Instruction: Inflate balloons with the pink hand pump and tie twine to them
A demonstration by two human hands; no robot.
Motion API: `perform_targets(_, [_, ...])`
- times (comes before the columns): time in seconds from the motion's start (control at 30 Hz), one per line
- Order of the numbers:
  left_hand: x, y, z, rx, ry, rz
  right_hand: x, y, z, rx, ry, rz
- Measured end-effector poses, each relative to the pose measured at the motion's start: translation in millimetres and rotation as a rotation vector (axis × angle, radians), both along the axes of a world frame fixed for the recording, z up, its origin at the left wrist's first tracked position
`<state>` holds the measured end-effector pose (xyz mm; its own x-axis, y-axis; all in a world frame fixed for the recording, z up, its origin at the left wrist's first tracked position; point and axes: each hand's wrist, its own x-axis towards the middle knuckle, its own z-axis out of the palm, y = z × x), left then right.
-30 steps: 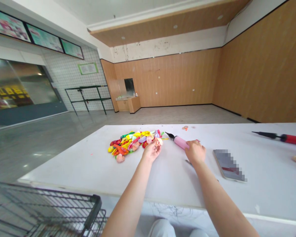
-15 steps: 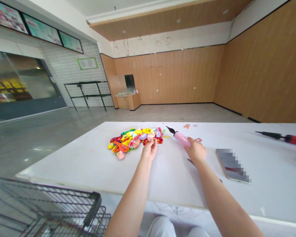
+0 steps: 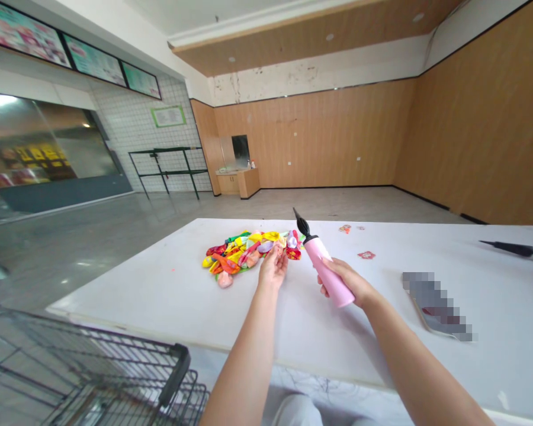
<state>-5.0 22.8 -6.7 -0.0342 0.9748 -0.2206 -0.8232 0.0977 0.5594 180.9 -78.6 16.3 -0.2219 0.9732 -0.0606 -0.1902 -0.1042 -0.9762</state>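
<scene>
In the head view, my right hand [image 3: 344, 278] is wrapped around the pink barrel of a balloon pump [image 3: 326, 269], held tilted above the table with its black nozzle pointing up and away. My left hand [image 3: 273, 270] is closed at the right end of a pile of uninflated balloons [image 3: 237, 254] in red, yellow, orange, green and purple. Its fingertips pinch a pale pink balloon [image 3: 281, 244], partly hidden by the fingers and blending into the pile.
A phone [image 3: 435, 305] lies on the white table [image 3: 160, 296] to the right. Beyond it is a second pump [image 3: 515, 247], cut off by the frame. Small red cut-outs [image 3: 366, 255] lie near the far edge. A black wire cart [image 3: 128, 367] stands at the front left.
My right hand has lifted the pump and tilted it more upright, closer to my left hand. The left hand stays at the balloon pile. The view has shifted slightly.
</scene>
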Motion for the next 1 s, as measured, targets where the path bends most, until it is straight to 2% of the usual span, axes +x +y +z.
perform_targets(0.17, [-4, 6, -1.2, -0.031, -0.036, 0.061, 3, -7, 0.8, -0.086, -0.138, 0.206])
perform_targets(0.47, [-11, 8, -2.6, -0.056, -0.135, 0.137, 13, -15, 5.6, -0.124, -0.216, 0.305])
perform_targets(0.67, [-10, 11, -6.9, -0.034, -0.094, 0.141, 10, -15, 6.1, -0.152, -0.241, 0.295])
perform_targets(1.0, [-1, 2, -5.5, -0.013, 0.009, 0.003, 7, -16, 7.8, -0.144, -0.199, 0.247])
